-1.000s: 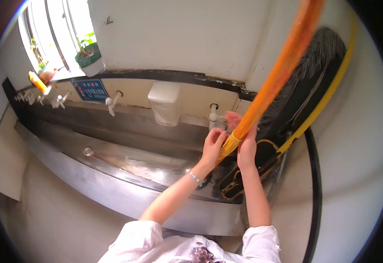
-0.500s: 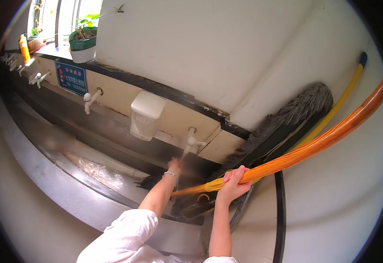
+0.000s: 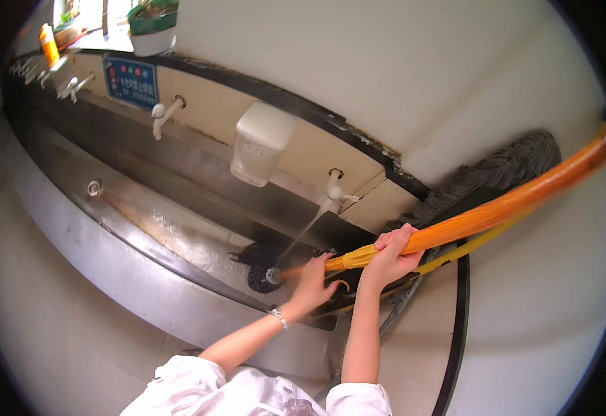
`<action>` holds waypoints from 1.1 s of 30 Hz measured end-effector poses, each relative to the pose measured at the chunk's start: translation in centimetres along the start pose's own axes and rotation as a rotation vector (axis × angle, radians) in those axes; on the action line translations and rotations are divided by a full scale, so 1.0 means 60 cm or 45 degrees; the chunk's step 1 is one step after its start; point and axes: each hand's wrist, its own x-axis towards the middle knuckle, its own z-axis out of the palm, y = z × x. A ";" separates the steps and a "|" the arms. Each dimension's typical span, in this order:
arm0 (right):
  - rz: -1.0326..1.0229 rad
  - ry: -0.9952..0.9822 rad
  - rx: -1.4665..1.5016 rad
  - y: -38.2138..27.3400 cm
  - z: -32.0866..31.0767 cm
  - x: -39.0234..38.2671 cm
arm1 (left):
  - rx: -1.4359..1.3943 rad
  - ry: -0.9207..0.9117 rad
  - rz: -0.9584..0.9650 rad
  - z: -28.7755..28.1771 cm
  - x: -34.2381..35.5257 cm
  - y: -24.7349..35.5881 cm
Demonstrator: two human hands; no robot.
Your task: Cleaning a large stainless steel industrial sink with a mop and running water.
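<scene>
White shirt [image 3: 237, 392], loose short sleeves [image 3: 186, 376] at its sides, purplish patch [image 3: 300, 408] on its front, silvery bracelet [image 3: 278, 318] beyond the left sleeve.

Head fisheye: looks down and forward, hands (left [image 3: 310, 283], right [image 3: 391, 258]) near, across stainless-steel trough sink [image 3: 133, 270].

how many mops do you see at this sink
2: an orange-handled mop in the right hand, its dark head in the sink; a grey mop behind it at right. Others may be hidden.
</scene>
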 end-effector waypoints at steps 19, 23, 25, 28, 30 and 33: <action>-0.780 -0.540 -0.281 -0.194 -0.077 -0.019 | -0.331 -0.812 0.413 -0.067 0.083 0.079; -0.026 -0.162 -0.010 -0.067 -0.066 -0.088 | -0.110 -0.077 -0.011 -0.005 -0.017 -0.011; -0.052 -0.157 0.007 -0.071 -0.063 -0.102 | -0.189 0.228 -0.018 0.010 -0.030 0.009; -0.065 -0.153 0.020 -0.082 -0.061 -0.135 | -0.187 0.200 -0.176 0.003 -0.034 0.006; -0.077 -0.171 0.050 -0.086 -0.067 -0.149 | -0.147 0.108 -0.223 -0.001 -0.034 -0.002; -0.049 -0.360 0.038 -0.104 -0.086 -0.158 | -0.206 0.078 -0.090 -0.018 -0.040 -0.007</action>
